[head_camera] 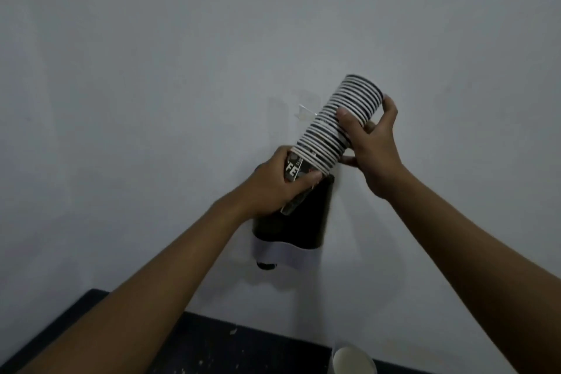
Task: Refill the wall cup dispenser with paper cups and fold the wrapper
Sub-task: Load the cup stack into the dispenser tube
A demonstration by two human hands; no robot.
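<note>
A long stack of black paper cups with white rims (340, 121) tilts from lower left to upper right in front of the wall. My left hand (273, 182) grips the bottom cup of the stack, just above the top opening of the dark wall dispenser (297, 222). My right hand (373, 149) holds the stack's upper half from the right side, thumb across the rims. The dispenser has a white lower band and a cup bottom showing under it (266, 265). A bit of clear plastic (305, 112) shows behind the stack, against the wall.
The grey wall (151, 100) fills most of the view. A dark counter (212, 349) with pale specks runs along the bottom. A single white-lined cup (352, 361) stands on the counter at the lower right.
</note>
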